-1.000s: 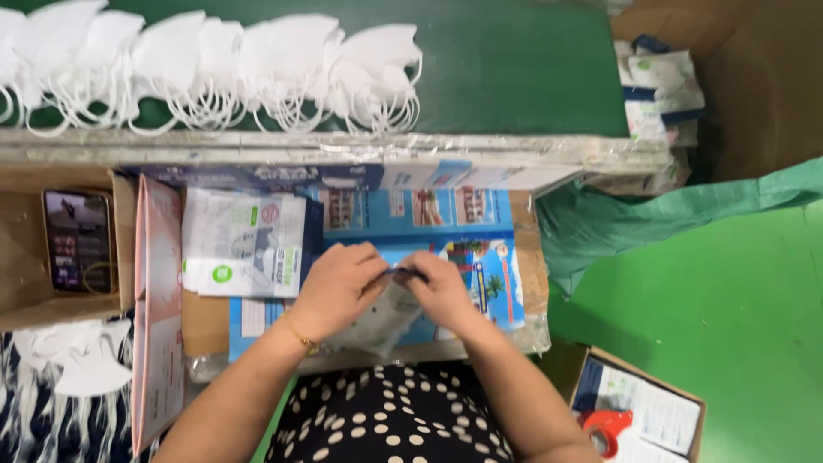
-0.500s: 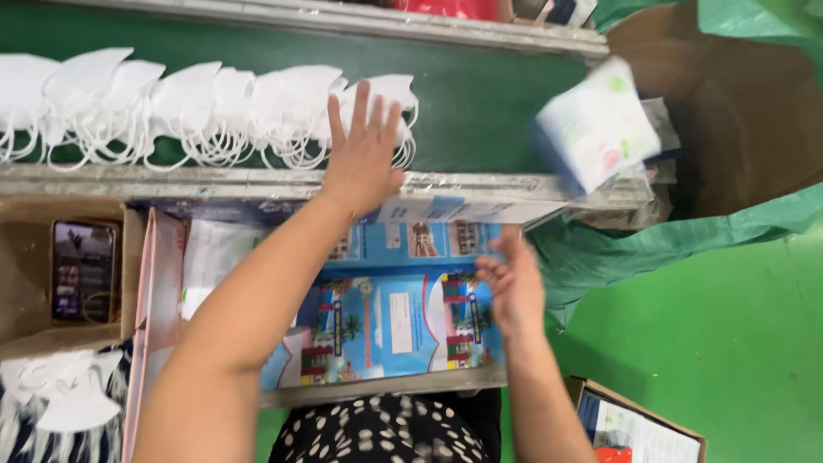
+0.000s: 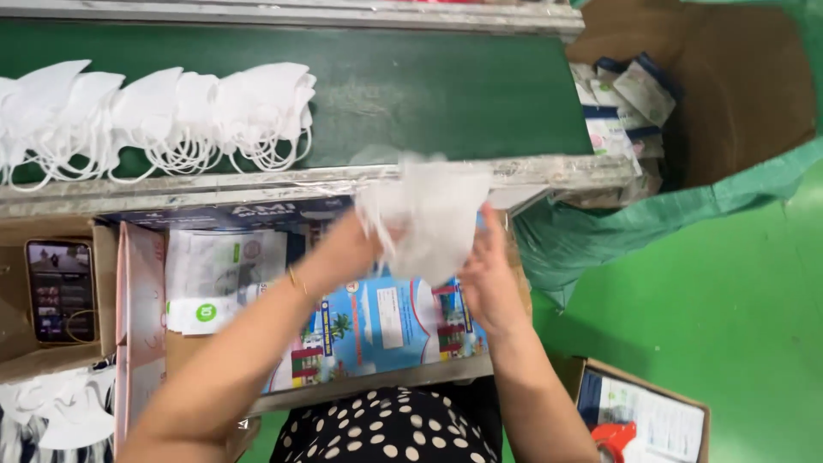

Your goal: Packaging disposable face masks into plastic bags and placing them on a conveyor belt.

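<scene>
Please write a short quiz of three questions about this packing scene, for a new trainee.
1. True or false: both hands hold one white mask above the blue printed sheet.
2. Where does the row of white masks lie? A) on the green belt B) in the cardboard box C) on the floor
3. What lies in the cardboard tray at the far left?

Key:
1. True: left hand and right hand both grip it.
2. A
3. A phone.

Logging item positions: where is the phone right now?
In the head view, the phone lies at far left in a cardboard tray, below the row of white masks.
</scene>
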